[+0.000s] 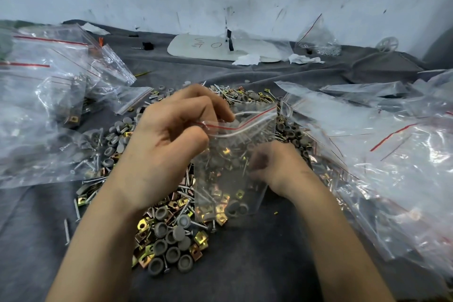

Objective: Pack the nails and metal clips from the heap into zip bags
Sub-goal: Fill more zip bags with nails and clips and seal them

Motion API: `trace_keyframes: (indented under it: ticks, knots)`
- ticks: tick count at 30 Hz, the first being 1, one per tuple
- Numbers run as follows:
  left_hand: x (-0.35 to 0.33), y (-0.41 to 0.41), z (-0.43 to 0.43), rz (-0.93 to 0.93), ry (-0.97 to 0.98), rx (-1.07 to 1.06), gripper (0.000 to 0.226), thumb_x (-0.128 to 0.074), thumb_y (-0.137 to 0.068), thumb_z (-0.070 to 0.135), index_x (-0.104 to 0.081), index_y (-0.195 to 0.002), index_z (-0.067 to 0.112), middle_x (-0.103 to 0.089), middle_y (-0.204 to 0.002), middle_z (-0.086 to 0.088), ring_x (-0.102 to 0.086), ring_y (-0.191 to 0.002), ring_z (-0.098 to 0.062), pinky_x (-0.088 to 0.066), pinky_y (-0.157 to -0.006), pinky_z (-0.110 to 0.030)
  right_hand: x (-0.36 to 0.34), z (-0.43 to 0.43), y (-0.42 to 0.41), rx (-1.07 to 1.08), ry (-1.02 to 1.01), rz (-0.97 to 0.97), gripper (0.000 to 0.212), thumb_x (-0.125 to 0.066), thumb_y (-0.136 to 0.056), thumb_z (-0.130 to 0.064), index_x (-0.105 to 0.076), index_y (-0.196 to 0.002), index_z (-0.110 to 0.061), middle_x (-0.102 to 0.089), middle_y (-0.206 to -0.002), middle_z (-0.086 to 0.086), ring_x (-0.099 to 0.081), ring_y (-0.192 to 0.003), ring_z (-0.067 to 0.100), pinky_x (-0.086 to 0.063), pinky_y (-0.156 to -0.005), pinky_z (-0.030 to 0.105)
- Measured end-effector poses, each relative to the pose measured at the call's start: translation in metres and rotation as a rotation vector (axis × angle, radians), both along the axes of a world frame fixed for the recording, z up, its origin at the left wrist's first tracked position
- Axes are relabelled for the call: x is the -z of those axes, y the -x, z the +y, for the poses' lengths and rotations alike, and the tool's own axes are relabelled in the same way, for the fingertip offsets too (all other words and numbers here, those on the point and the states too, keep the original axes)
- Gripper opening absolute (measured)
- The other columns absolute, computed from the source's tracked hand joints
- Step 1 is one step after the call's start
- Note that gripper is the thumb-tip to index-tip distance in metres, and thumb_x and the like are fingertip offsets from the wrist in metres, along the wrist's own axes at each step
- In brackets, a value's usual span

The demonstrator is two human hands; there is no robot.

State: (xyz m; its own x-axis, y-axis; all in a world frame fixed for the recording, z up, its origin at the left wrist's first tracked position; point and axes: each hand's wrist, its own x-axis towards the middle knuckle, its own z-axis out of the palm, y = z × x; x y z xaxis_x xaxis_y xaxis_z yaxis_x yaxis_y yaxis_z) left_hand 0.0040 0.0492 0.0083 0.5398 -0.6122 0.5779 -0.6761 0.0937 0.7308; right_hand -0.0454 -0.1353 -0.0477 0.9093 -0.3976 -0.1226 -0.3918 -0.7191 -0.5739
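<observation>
A heap (169,233) of nails, grey round caps and gold metal clips lies on the grey cloth in the middle. Over it hangs a small clear zip bag (230,186) with a red line at its mouth, and several clips, nails and caps sit in its bottom. My left hand (171,135) pinches the bag's open rim at the upper left. My right hand (277,167) is at the bag's right side with its fingers curled; the plastic blurs them, so what they hold is unclear.
Piles of empty clear zip bags (49,86) lie on the left, and another pile of zip bags (392,142) lies on the right. A white board (210,46) and scraps of paper lie near the stained wall at the back. Grey cloth (245,265) covers the near table.
</observation>
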Motion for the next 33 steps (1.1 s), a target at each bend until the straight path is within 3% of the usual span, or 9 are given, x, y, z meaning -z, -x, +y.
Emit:
trace_keyframes:
  ticks: [5,9,13,19,22,24,27,30,33]
  knots:
    - [-0.001,0.000,0.000,0.012,0.008,0.011,0.015,-0.043,-0.064,0.023,-0.048,-0.058,0.010,-0.063,-0.091,0.001,-0.058,-0.091,-0.018,-0.044,-0.075,-0.025,0.001,0.005,-0.002,-0.035,0.071,0.018,0.009,-0.073,-0.078,-0.016,-0.066,-0.076,-0.020,-0.066,-0.088,0.005,-0.063,-0.084,0.028,-0.055,-0.077,0.039]
    - [-0.001,0.000,0.000,0.011,0.002,0.008,0.021,-0.043,-0.064,0.023,-0.049,-0.058,0.004,-0.063,-0.091,0.001,-0.058,-0.090,-0.018,-0.043,-0.074,-0.027,0.001,0.008,-0.002,-0.029,0.094,-0.002,0.021,-0.067,-0.083,-0.012,-0.060,-0.069,-0.026,-0.067,-0.095,0.009,-0.064,-0.089,0.030,-0.055,-0.080,0.040]
    - [0.001,-0.002,0.000,0.011,0.000,0.003,0.016,-0.044,-0.063,0.023,-0.047,-0.056,0.009,-0.063,-0.092,0.001,-0.058,-0.092,-0.021,-0.043,-0.075,-0.032,0.002,0.013,-0.004,-0.031,0.106,-0.028,0.016,-0.064,-0.084,-0.010,-0.057,-0.075,-0.022,-0.063,-0.102,0.009,-0.061,-0.096,0.032,-0.052,-0.084,0.041]
    - [0.002,-0.002,-0.001,-0.007,-0.017,0.005,0.011,-0.044,-0.064,0.022,-0.047,-0.056,0.016,-0.063,-0.093,-0.003,-0.058,-0.089,-0.013,-0.043,-0.074,-0.020,-0.002,0.012,-0.001,0.001,0.015,-0.098,0.024,-0.063,-0.084,-0.009,-0.052,-0.067,-0.022,-0.064,-0.091,0.008,-0.061,-0.088,0.031,-0.053,-0.081,0.043]
    - [0.002,0.000,-0.002,0.008,-0.022,0.012,0.014,-0.043,-0.064,0.022,-0.049,-0.057,0.012,-0.063,-0.092,0.000,-0.057,-0.087,-0.013,-0.043,-0.071,-0.022,-0.020,0.001,0.006,0.084,-0.122,-0.252,0.023,-0.072,-0.081,-0.007,-0.058,-0.074,-0.024,-0.067,-0.085,0.000,-0.064,-0.081,0.018,-0.051,-0.068,0.026]
    - [0.001,0.003,-0.005,0.010,-0.019,0.034,0.012,-0.043,-0.064,0.023,-0.048,-0.056,0.017,-0.063,-0.090,0.001,-0.057,-0.085,-0.015,-0.042,-0.069,-0.026,-0.041,-0.004,0.017,0.137,-0.193,-0.529,0.022,-0.077,-0.077,-0.010,-0.061,-0.074,-0.024,-0.066,-0.073,-0.007,-0.061,-0.066,0.004,-0.043,-0.054,0.011]
    - [0.001,0.009,-0.010,0.004,-0.026,0.046,0.016,-0.044,-0.066,0.024,-0.048,-0.056,0.012,-0.064,-0.090,-0.003,-0.057,-0.085,-0.018,-0.041,-0.067,-0.031,-0.072,0.002,0.040,0.047,-0.341,-0.901,0.015,-0.080,-0.075,-0.014,-0.066,-0.075,-0.020,-0.071,-0.070,-0.006,-0.063,-0.062,0.001,-0.046,-0.057,0.012]
    - [0.001,0.011,-0.012,-0.008,-0.020,0.078,0.016,-0.043,-0.067,0.021,-0.048,-0.058,0.009,-0.064,-0.091,-0.007,-0.058,-0.086,-0.015,-0.041,-0.073,-0.023,-0.082,0.019,0.049,-0.117,-0.330,-0.883,0.016,-0.080,-0.074,-0.013,-0.066,-0.074,-0.021,-0.071,-0.071,-0.006,-0.066,-0.064,0.007,-0.050,-0.059,0.019]
    - [0.000,0.011,-0.012,-0.021,-0.010,0.077,0.013,-0.043,-0.068,0.020,-0.049,-0.059,0.012,-0.063,-0.090,-0.011,-0.059,-0.087,-0.020,-0.042,-0.074,-0.024,-0.082,0.023,0.047,-0.186,-0.284,-0.787,0.015,-0.081,-0.074,-0.012,-0.068,-0.072,-0.019,-0.069,-0.067,-0.006,-0.061,-0.059,0.004,-0.044,-0.055,0.016]
